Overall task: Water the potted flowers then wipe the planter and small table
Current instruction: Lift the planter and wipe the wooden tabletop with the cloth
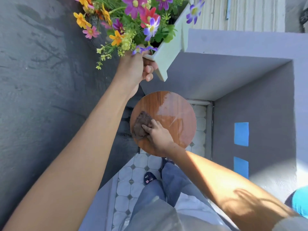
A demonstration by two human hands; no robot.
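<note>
while the left hand (133, 69) grips the planter (168, 54) by its rim (probably top-heavy), right hand (158, 135) fingers (146, 128) press a soft rag (140, 125) on the wet tabletop (176, 120).

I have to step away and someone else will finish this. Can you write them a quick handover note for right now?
Left hand: holds the planter of flowers up, off the small table.
Right hand: presses a brown cloth on the tabletop's left part.
Done: cannot tell whether the flowers were watered; the tabletop's right part gleams wet.
Left: finish wiping the table, wipe the planter if not yet done, set it back.
</note>
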